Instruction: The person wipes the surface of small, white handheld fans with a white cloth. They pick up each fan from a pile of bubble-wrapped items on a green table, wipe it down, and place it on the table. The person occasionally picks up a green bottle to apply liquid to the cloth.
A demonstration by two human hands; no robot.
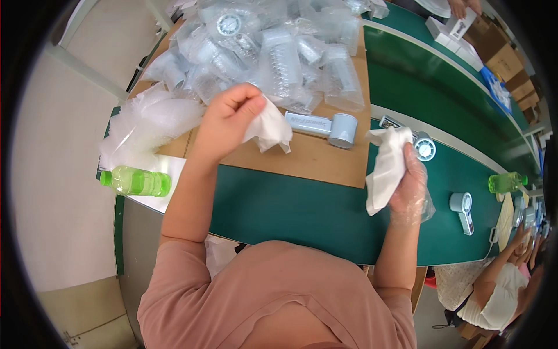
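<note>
My left hand (228, 121) is bare and pinches a crumpled white cloth or tissue (272, 129) between thumb and fingers, above the cardboard sheet (267, 160). A thin clear plastic glove covers my right hand (410, 185), which grips another white cloth (385, 168) over the green table (290, 203). Between the two hands a light blue handheld fan (317, 124) lies on the cardboard. Just beyond my right hand sits a second handheld fan (425, 149), partly hidden by the cloth and fingers.
Bubble-wrapped fans (279, 58) are heaped at the far side. Loose bubble wrap (145, 122) and a green bottle (139, 181) lie at left. Another fan (461, 210) and a second green bottle (507, 182) are at right. Co-workers (494, 291) sit at the right; another person's hands hold a white box (459, 26).
</note>
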